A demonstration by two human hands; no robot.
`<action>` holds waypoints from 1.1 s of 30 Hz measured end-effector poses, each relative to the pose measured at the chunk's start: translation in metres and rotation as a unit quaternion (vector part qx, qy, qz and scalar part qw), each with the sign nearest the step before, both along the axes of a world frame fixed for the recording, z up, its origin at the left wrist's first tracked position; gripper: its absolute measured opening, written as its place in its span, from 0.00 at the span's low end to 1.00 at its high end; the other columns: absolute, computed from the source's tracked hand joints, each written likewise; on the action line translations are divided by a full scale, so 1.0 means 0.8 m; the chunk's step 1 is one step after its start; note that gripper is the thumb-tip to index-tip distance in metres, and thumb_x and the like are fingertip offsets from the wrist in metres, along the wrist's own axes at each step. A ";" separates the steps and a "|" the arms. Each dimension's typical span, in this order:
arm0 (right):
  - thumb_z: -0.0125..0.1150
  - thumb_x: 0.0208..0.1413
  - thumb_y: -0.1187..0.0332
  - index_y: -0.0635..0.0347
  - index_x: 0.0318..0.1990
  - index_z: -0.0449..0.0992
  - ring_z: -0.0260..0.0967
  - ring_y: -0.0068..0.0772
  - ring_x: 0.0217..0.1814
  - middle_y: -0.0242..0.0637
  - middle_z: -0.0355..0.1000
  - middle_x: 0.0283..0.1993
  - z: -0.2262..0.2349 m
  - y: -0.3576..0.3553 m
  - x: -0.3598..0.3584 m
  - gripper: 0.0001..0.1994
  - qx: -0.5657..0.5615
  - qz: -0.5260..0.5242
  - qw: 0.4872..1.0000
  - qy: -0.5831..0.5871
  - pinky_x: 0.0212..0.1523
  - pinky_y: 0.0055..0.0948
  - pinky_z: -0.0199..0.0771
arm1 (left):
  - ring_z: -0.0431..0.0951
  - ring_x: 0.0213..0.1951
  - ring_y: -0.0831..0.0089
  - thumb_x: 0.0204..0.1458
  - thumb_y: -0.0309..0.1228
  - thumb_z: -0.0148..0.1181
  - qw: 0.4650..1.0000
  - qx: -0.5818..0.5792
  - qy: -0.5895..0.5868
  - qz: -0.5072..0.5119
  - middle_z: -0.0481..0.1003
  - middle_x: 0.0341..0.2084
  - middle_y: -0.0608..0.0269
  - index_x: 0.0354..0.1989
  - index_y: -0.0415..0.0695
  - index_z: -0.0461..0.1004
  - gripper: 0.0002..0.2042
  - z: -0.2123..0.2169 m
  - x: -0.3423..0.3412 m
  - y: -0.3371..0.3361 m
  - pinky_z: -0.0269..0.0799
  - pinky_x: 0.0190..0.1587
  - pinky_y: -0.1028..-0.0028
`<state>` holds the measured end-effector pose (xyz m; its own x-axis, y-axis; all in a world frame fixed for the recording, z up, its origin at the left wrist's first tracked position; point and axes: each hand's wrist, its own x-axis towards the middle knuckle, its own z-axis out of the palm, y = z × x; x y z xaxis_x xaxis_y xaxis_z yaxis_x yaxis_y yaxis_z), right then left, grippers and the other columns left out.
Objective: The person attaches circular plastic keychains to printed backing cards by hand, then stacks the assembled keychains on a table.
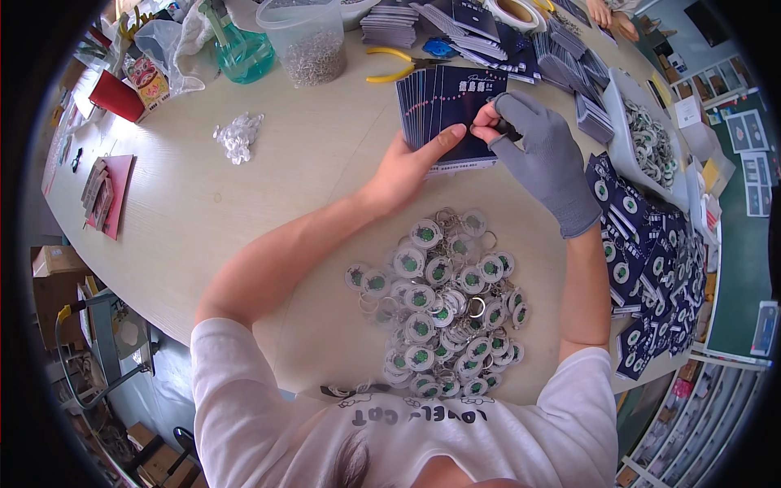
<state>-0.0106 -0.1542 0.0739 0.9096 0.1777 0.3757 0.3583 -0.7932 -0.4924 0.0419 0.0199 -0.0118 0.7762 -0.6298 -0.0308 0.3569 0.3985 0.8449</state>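
While hands (480,146) meet, cards (447,102) lie beneath

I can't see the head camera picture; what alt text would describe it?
A person's bare left hand and grey-gloved right hand work together at the top of a fanned stack of dark blue cards on a pale round table. A heap of round key rings lies nearer, yellow-handled pliers beyond.

surface: pale round-edged table (268,179) | near edge: heap of round green-centred keychains (443,301) | centre: fanned stack of dark blue cards (447,102) | right: packed blue cards (651,268), white tray of badges (647,142) | far: tub of metal rings (307,37), yellow pliers (399,65), teal spray bottle (240,49) | left: clear plastic bits (237,134), pink paper (110,191)
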 end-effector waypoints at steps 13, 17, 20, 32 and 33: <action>0.59 0.56 0.70 0.61 0.36 0.69 0.72 0.47 0.35 0.43 0.71 0.33 0.016 -0.011 -0.011 0.06 -0.075 0.006 0.997 0.021 0.36 0.39 0.70 | 0.78 0.49 0.66 0.59 0.34 0.61 0.990 -0.037 0.136 0.007 0.75 0.48 0.59 0.55 0.42 0.70 0.18 0.010 0.011 0.002 0.76 0.52 0.62; 0.59 0.53 0.72 0.64 0.36 0.71 0.73 0.35 0.33 0.43 0.74 0.34 0.037 -0.051 -0.034 0.06 -0.033 -0.071 0.984 0.161 0.36 0.34 0.70 | 0.76 0.51 0.65 0.61 0.36 0.59 0.985 -0.060 0.158 0.044 0.74 0.49 0.61 0.57 0.44 0.68 0.19 0.014 0.011 0.001 0.76 0.51 0.60; 0.61 0.52 0.70 0.64 0.38 0.73 0.73 0.31 0.34 0.42 0.75 0.35 0.051 -0.036 -0.035 0.08 -0.127 -0.082 0.929 0.337 0.37 0.31 0.70 | 0.78 0.49 0.64 0.58 0.34 0.62 0.979 -0.082 0.175 0.070 0.76 0.47 0.58 0.51 0.40 0.72 0.16 0.018 0.007 0.001 0.75 0.54 0.63; 0.67 0.50 0.70 0.66 0.39 0.77 0.72 0.26 0.33 0.36 0.77 0.36 0.002 -0.032 -0.046 0.11 0.100 0.122 0.911 0.382 0.35 0.26 0.71 | 0.78 0.49 0.64 0.57 0.33 0.63 0.977 -0.071 0.189 0.076 0.77 0.46 0.58 0.52 0.41 0.72 0.16 0.020 0.015 0.001 0.75 0.54 0.63; 0.67 0.51 0.71 0.66 0.38 0.77 0.71 0.23 0.31 0.34 0.77 0.36 0.010 -0.033 -0.045 0.10 0.177 0.063 0.878 0.439 0.34 0.25 0.71 | 0.78 0.49 0.64 0.57 0.33 0.63 0.977 -0.073 0.185 0.078 0.77 0.46 0.58 0.52 0.41 0.72 0.16 0.019 0.016 0.002 0.75 0.54 0.63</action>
